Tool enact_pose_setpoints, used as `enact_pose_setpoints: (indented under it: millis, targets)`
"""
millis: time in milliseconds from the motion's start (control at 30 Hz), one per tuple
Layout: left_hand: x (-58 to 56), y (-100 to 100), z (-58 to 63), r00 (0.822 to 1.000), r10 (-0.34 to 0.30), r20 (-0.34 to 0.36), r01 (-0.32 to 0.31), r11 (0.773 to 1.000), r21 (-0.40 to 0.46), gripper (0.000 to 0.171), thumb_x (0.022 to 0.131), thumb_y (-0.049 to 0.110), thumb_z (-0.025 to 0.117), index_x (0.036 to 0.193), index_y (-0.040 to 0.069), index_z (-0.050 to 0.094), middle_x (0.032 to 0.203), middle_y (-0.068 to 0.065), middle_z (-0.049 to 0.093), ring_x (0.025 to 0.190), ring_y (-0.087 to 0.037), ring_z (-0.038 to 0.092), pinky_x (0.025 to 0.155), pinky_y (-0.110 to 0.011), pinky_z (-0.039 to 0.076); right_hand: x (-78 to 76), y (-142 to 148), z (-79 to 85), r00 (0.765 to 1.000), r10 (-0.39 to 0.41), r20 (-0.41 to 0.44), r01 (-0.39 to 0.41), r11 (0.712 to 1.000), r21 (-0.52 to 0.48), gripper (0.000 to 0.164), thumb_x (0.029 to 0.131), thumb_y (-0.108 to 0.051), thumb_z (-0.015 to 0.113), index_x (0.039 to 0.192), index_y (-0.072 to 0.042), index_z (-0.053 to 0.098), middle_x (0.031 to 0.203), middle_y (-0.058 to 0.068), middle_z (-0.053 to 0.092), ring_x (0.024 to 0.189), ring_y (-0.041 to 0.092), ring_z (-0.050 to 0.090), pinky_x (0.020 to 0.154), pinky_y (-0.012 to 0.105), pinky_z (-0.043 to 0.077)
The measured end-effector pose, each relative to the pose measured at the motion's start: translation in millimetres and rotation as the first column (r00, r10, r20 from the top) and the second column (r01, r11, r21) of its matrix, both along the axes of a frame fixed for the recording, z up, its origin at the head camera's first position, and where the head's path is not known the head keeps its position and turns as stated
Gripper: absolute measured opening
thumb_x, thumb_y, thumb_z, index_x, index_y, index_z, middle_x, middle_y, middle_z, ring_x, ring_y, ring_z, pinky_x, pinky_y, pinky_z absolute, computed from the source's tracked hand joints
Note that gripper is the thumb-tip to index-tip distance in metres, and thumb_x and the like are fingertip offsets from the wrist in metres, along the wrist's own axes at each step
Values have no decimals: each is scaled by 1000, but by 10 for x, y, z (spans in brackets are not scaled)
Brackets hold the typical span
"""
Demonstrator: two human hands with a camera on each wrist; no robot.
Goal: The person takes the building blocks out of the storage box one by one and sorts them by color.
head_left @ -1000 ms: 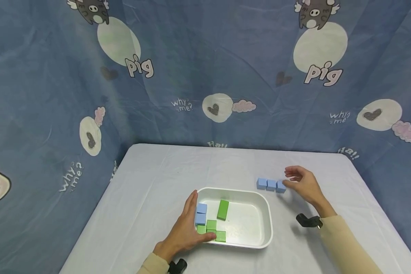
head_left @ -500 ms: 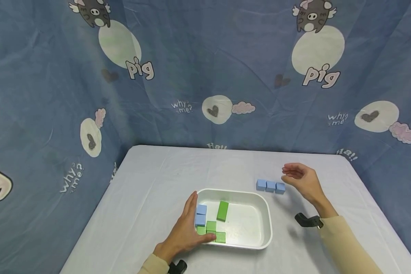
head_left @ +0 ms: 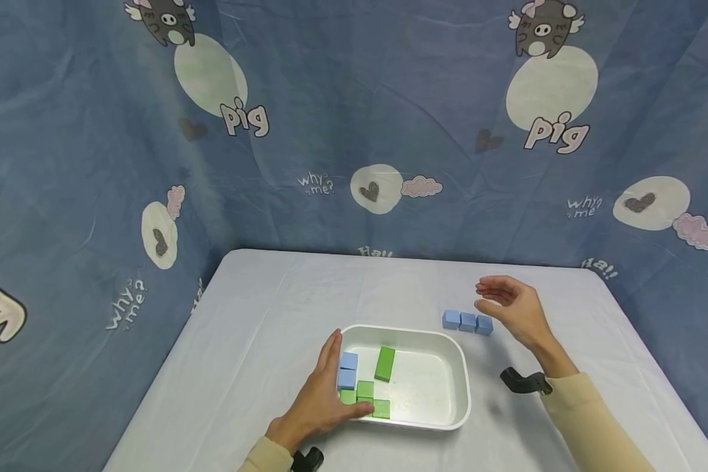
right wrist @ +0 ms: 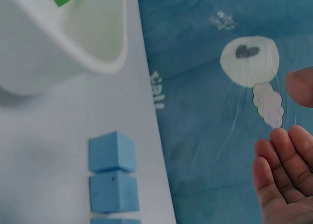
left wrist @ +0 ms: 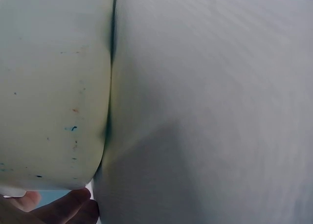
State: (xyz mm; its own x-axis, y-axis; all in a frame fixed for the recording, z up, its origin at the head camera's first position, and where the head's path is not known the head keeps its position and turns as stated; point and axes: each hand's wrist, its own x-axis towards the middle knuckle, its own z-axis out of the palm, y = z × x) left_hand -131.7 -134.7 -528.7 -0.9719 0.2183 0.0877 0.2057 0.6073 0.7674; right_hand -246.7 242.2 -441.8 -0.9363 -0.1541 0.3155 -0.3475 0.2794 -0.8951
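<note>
A white tray (head_left: 433,377) sits on the table, its near left corner held by my left hand (head_left: 315,400). The fingers lie along its left side, with the thumb across the near rim. Two blue blocks (head_left: 347,378), several small green blocks (head_left: 381,409) and one longer green block (head_left: 385,364) are inside. Behind the tray on the right, three blue blocks (head_left: 467,321) form a row on the cloth. My right hand (head_left: 522,318) hovers above and right of that row, thumb and fingers apart and holding nothing; in the right wrist view its fingers (right wrist: 281,160) are gently bent.
White cloth (head_left: 259,328) covers the table, which ends at a blue printed curtain (head_left: 307,124) behind and to the left. Each wrist wears a black mount (head_left: 525,381). The tray's outer wall (left wrist: 54,87) fills much of the left wrist view.
My right hand has drawn away from the rightmost blue block in the row, rising and shifting slightly left, its thumb and fingers now wider apart. My left hand and the tray have stayed put.
</note>
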Motion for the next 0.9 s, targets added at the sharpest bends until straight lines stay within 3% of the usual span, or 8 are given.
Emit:
enact_pose_setpoints:
  millis: [233,433,900]
  targets:
    - [-2,-9,3,1000,0,7,0,1000,6,142,64,62,90,165,9,5,170,-4,6,140,-33,40,108,-54,41,20,-152,54,999,38,-10,-37,999,8,40,86,1,80,122,9,63,117,27,65,106,27,66,94,24,52]
    - [-5,-16,-21,1000,-4,-7,4,1000,2,142,63,62,90,165,9,5,170,-6,7,140,-32,40,108,-53,41,40,-307,43,996,91,-3,-91,996,1,40,85,3,80,120,10,64,114,27,65,104,20,67,94,27,52]
    - [-12,-21,-27,1000,-3,-9,3,1000,-6,144,62,64,90,165,11,3,171,-4,6,139,-33,42,106,-53,43,59,-554,131,989,141,-35,-142,989,-39,42,82,7,80,121,10,64,113,24,67,106,34,65,95,31,53]
